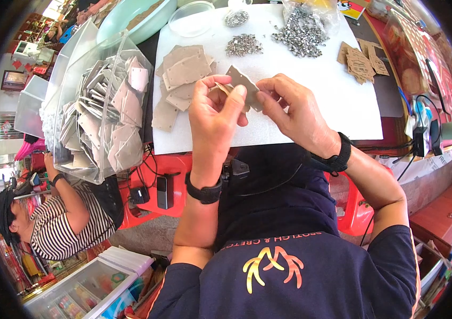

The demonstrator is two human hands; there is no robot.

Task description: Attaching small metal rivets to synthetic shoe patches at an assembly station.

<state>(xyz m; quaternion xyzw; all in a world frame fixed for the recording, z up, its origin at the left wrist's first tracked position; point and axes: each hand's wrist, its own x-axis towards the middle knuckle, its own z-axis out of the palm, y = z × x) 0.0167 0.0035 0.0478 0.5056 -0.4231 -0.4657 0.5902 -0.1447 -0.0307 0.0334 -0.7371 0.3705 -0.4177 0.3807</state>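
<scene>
While raised over the white mat (311,101), left hand (216,114) and right hand (295,109) pinch one grey card piece (242,81).

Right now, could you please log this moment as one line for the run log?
left hand: pinching small brown piece | right hand: holding grey card piece | white mat: card stack, metal eyelets

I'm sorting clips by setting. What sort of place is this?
Probably a small home or shop workbench for piecework assembly: both hands hold a grey card piece, with heaps of small metal fittings and a clear bin of finished pieces.
</scene>
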